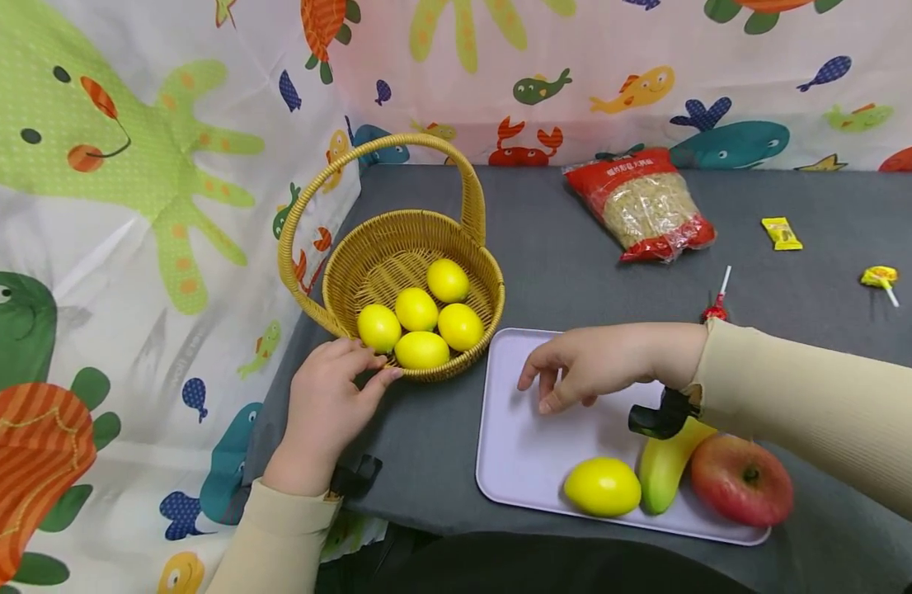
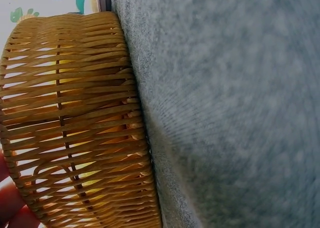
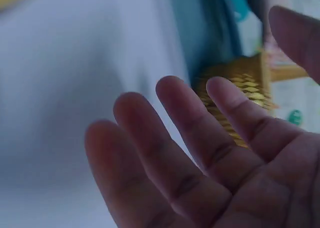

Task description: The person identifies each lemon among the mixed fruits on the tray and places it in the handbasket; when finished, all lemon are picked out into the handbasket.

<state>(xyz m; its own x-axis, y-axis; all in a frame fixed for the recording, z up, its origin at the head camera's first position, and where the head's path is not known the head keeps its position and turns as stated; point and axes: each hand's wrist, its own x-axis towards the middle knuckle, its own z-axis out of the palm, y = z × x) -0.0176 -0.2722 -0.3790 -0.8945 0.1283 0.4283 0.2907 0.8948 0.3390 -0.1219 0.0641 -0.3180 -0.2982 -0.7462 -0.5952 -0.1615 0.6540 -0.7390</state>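
A round wicker basket (image 1: 407,216) with a tall handle holds several lemons (image 1: 417,309). Its front-left rim is pinched by my left hand (image 1: 330,400), whose thumb and fingers meet at the edge. The left wrist view shows the basket's woven side (image 2: 75,118) close up, with fingertips (image 2: 12,203) at its lower left. Over the pale purple tray (image 1: 493,412), my right hand (image 1: 585,367) hovers with nothing in it; in the right wrist view its fingers (image 3: 185,112) are spread apart. On the tray's near side lie a lemon (image 1: 603,487), a banana (image 1: 665,470) and a red apple (image 1: 745,478).
A red-and-clear bag of dry food (image 1: 645,206) lies at the back of the grey table. To the right are a yellow wrapped candy (image 1: 782,233), a yellow lollipop (image 1: 881,278) and a red lollipop (image 1: 716,309). A cartoon-print curtain (image 1: 152,206) borders the left and back.
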